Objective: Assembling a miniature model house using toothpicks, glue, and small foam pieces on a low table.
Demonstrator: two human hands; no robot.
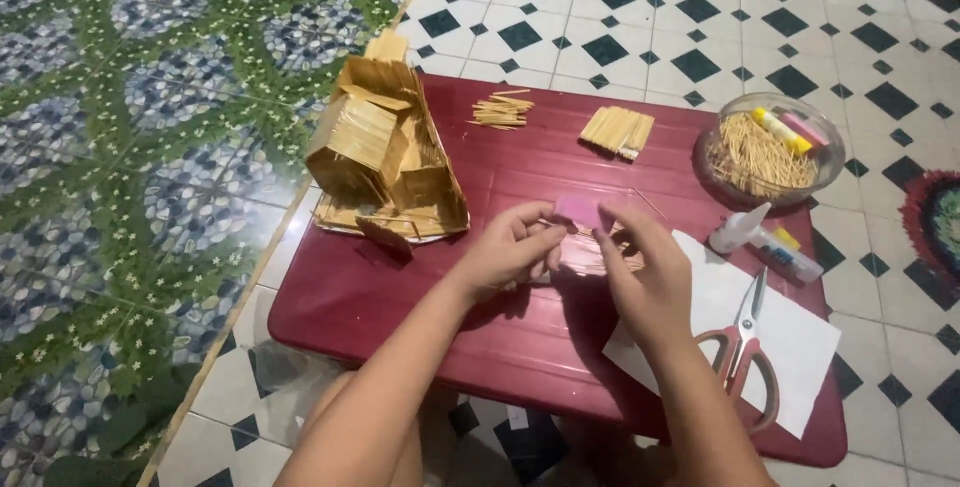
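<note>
Left hand (pixel 508 247) and right hand (pixel 640 272) meet mid-bench (pixel 400 297), both pinching small pink block (pixel 581 210) from opposite ends. Block sits between fingertips, just above flat stick panel (pixel 590 255); long axis left-right. Both hands equally near. Stick house (pixel 385 152) left, thin wood. Scissors (pixel 742 342) on white paper (pixel 800 347) right; glue bottle (pixel 765 242), glass bowl (pixel 835 142) of sticks beyond.

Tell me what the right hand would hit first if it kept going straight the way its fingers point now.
The right hand points up and slightly left across the red table. Past the small pink piece it pinches, the first thing in line is probably the bundle of flat wooden sticks, though depth is hard to judge.
</note>
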